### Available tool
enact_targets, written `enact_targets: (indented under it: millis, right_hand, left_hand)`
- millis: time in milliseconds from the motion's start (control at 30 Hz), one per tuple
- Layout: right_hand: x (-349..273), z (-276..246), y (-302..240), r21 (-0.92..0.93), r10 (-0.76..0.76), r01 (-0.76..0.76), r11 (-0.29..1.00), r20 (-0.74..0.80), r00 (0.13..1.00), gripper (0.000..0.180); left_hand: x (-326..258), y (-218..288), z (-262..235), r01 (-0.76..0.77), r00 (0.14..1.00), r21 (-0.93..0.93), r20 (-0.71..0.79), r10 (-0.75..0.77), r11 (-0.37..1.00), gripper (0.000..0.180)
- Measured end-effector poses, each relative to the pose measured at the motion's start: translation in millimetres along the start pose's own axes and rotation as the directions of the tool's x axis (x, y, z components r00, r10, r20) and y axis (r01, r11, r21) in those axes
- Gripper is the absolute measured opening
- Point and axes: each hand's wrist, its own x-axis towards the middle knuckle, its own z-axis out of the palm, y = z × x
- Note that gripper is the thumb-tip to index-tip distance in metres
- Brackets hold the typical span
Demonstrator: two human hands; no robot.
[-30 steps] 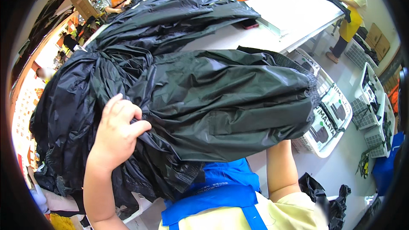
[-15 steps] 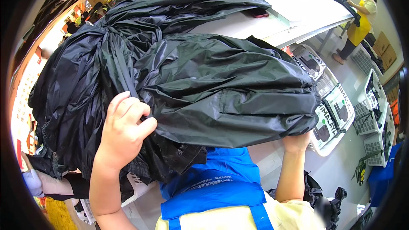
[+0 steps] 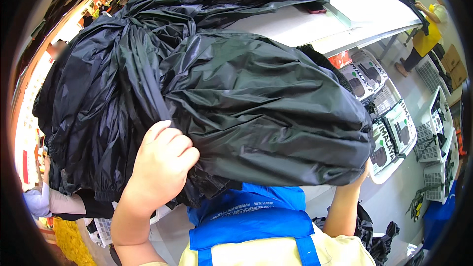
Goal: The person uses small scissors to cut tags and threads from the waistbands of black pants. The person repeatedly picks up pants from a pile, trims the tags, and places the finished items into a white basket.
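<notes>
A large black garment point(image 3: 266, 113) of shiny thin cloth spreads in front of me, gathered in folds, with a rounded end on the right. My left hand point(image 3: 165, 162) is closed on its near edge, fingers curled and thumb pressed against the cloth. At the right end, my right hand point(image 3: 363, 173) is against the garment's lower corner. Cloth covers most of its fingers, so its grip is hidden. More black cloth point(image 3: 88, 103) hangs in a heap on the left, with a gathered elastic hem near the bottom.
A white table point(image 3: 276, 27) lies beyond, with a dark red phone point(image 3: 317, 10) on it. White baskets point(image 3: 411, 150) of packaged goods stand on the right. A co-worker in a yellow apron point(image 3: 427, 34) stands far right; another person's arm point(image 3: 44, 192) shows at left.
The garment's right end has bulged and rounded, and its lower edge hangs lower in view. My left hand sits slightly right and lower; my right hand has slipped further behind the cloth.
</notes>
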Motion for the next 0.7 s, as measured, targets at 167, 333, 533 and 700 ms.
enact_targets:
  millis: [167,333,533,700]
  right_hand:
    - [-28.5,3.0,1.7,-0.151,0.001,0.019,0.988,0.130,0.991,0.044]
    - [-35.4,88.2,4.1,-0.339,0.010,0.100,0.935,0.307,0.952,0.046]
    - [-34.8,97.8,23.2,-0.590,0.036,0.389,0.707,0.580,0.814,0.038]
    - [-22.9,123.3,42.6,-0.455,-0.097,0.647,0.612,0.769,0.632,0.051]
  left_hand:
    - [33.6,52.1,-13.3,-0.284,0.926,-0.312,-0.334,0.175,0.907,0.035]
    - [59.9,108.8,-8.7,-0.373,0.912,-0.452,-0.340,0.230,0.810,0.043]
    - [42.0,91.0,0.4,-0.038,0.997,-0.639,-0.080,-0.017,0.768,0.067]
    - [27.0,89.1,-13.4,-0.044,0.982,-0.455,-0.184,-0.045,0.889,0.065]
